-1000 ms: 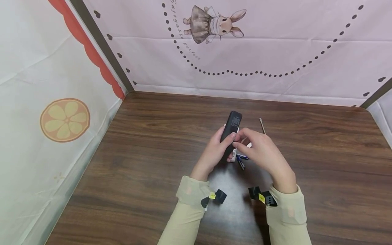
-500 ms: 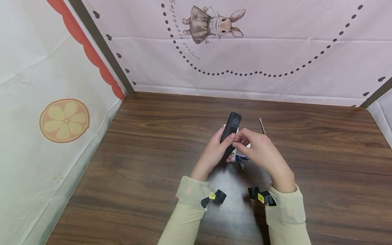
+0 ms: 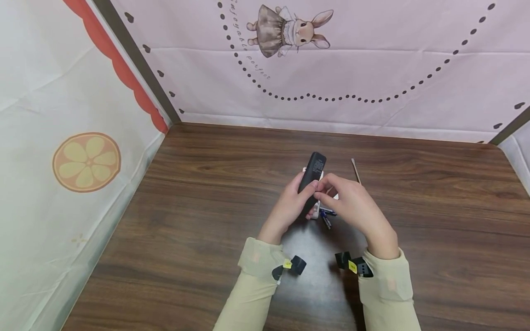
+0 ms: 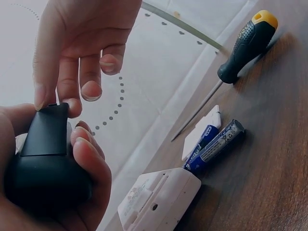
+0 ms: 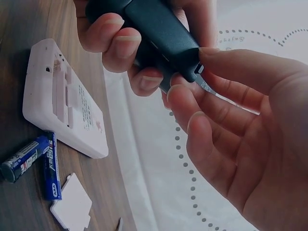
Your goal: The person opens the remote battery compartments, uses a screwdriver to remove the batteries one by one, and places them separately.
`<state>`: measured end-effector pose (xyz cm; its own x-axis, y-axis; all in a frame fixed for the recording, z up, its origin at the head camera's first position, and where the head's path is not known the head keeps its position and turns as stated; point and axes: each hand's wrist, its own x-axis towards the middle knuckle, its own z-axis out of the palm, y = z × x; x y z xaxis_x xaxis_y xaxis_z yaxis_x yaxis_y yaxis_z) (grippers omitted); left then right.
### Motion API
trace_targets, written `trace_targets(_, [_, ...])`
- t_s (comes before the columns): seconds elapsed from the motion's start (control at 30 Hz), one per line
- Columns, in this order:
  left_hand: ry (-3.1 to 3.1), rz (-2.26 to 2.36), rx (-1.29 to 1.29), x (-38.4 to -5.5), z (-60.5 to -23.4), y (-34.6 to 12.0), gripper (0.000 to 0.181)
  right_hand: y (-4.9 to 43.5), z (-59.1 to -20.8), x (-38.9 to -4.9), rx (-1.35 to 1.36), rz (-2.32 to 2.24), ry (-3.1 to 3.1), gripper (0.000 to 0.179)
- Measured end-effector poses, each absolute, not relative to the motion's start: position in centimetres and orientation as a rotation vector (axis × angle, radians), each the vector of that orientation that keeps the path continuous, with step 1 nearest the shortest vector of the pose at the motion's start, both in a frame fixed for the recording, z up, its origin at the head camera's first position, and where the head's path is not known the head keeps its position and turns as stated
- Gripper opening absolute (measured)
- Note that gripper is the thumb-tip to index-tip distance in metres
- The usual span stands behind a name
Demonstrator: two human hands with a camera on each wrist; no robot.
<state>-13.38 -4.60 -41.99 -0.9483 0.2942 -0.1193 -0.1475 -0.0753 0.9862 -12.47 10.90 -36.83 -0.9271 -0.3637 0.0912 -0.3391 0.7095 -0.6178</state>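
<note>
beige-sleeved, one left hand (image 3: 283, 204) curls round one black device (image 3: 313, 172) above the table (image 3: 198, 193), toward its far edge; on it lie one white box (image 5: 72, 103), two touching blue batteries (image 5: 51, 168), one white cover (image 5: 73, 202); one right hand (image 3: 358, 202) pinches the tip of the device's panel (image 5: 161, 26); one screwdriver (image 4: 243, 53) points toward the far edge; hands and device match half a second earlier

The head view looks forward-down from above; close wrist views share the black device (image 4: 48, 166).

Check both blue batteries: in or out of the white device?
Out: both wrist views show the batteries lying loose beside the white device.
</note>
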Motion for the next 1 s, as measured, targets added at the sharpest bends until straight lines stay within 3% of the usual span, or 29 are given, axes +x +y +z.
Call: trace_targets(1.0, [2.017,2.006,0.115,-13.52,-42.56,-4.77,0.030,10.88,-37.43,-12.66,-0.588,-1.019,2.840,0.012])
